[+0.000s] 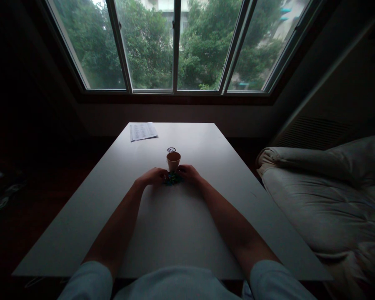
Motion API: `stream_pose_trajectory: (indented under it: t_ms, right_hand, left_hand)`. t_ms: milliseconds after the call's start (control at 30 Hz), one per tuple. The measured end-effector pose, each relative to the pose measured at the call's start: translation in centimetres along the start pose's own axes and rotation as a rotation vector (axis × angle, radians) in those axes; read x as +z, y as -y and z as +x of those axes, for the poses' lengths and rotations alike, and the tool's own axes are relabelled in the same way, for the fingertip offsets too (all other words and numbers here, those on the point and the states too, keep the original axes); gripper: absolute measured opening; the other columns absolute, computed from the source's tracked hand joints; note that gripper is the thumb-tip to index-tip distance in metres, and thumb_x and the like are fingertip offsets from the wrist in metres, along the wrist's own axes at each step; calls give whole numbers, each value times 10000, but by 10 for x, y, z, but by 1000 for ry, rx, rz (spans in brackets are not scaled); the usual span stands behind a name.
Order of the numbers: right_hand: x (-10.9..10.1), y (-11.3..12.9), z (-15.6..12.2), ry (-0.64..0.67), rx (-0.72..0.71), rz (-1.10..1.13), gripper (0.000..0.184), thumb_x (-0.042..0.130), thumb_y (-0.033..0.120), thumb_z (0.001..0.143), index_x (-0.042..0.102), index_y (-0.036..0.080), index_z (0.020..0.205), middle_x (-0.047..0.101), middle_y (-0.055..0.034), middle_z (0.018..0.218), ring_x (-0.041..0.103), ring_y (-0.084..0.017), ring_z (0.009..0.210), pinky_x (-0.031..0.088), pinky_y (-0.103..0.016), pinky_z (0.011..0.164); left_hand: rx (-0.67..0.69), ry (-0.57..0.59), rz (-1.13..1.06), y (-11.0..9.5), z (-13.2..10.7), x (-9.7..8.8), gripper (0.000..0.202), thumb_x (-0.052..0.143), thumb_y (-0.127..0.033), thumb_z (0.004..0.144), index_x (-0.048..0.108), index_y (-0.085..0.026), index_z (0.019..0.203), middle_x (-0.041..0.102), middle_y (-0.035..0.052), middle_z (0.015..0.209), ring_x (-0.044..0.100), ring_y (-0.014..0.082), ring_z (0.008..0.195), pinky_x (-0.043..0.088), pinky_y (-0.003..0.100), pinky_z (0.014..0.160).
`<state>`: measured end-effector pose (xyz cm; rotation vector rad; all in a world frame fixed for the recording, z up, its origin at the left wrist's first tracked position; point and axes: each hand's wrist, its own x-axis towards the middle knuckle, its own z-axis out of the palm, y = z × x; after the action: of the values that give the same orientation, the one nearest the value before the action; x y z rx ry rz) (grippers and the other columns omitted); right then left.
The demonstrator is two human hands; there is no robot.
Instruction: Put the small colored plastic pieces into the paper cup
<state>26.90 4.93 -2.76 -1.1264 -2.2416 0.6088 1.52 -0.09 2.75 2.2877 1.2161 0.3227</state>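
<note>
A small cup (173,162), brownish inside and paler outside, stands upright near the middle of the white table. Just in front of it lies a little heap of dark green and blue pieces (172,179), too small and dim to name. My left hand (156,175) rests at the heap's left side, its fingers curled in and closed. On the other side, my right hand (190,172) reaches in close to the cup's base with bent fingers drawn together. Whatever either hand's fingertips hold is hidden or too small to make out.
Behind the cup lies a small dark ring-shaped item (171,149). Printed papers (143,131) lie at the far left corner of the white table (181,233). A padded, light-coloured seat (318,196) stands along the right. Beyond the table is a wide window (175,50).
</note>
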Motion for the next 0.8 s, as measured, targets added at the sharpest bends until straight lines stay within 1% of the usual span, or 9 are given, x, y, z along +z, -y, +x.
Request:
stream_pose_trajectory:
  t_ms: [67, 133, 300, 433, 533, 667, 800]
  right_hand:
    - [1, -1, 1, 3, -6, -20, 216, 597, 322, 856, 756, 193, 924, 677, -10, 742, 537, -113, 647, 342, -214, 609]
    - [1, -2, 1, 0, -16, -27, 221, 590, 320, 861, 756, 192, 932, 675, -12, 743, 537, -113, 647, 335, -216, 604]
    - [-1, 2, 1, 3, 4, -17, 232, 594, 335, 857, 760, 195, 938, 676, -8, 740, 526, -112, 645, 338, -218, 612]
    - [-2, 5, 0, 17, 25, 7, 240, 595, 339, 854, 758, 191, 950, 681, -6, 739, 527, -111, 643, 347, -218, 621]
    - [-2, 6, -1, 10, 34, 17, 254, 587, 355, 861, 754, 187, 951, 675, -4, 737, 521, -107, 640, 345, -214, 616]
    - [-2, 7, -1, -8, 11, 0, 263, 574, 367, 867, 750, 178, 918, 668, -4, 734, 513, -105, 637, 335, -215, 608]
    - [-3, 8, -1, -7, -7, -6, 269, 559, 363, 874, 752, 177, 899, 673, -9, 743, 504, -104, 634, 325, -216, 599]
  left_hand:
    - [0, 7, -3, -1, 0, 0, 234, 605, -204, 718, 729, -201, 917, 723, 9, 829, 626, 158, 734, 412, 224, 650]
    - [-3, -12, 1, -2, 0, 0, 218, 598, -203, 723, 719, -197, 904, 718, 8, 827, 618, 153, 732, 412, 225, 651]
    - [2, -111, -78, -6, -1, -1, 183, 568, -182, 730, 677, -183, 876, 692, 9, 814, 594, 128, 697, 408, 213, 621]
    - [0, -206, -146, -13, 0, -1, 120, 574, -211, 749, 639, -167, 839, 638, -3, 729, 546, 101, 625, 376, 200, 575]
    - [22, -280, -159, -17, 1, 0, 94, 575, -199, 735, 609, -161, 813, 580, -26, 683, 490, 84, 594, 346, 195, 557]
    - [78, -346, -170, -21, 5, 2, 85, 564, -179, 726, 586, -163, 807, 504, -52, 653, 422, 73, 581, 311, 196, 543]
    - [68, -467, -178, -24, 9, 5, 58, 560, -197, 755, 565, -168, 804, 479, -60, 643, 403, 70, 577, 312, 197, 546]
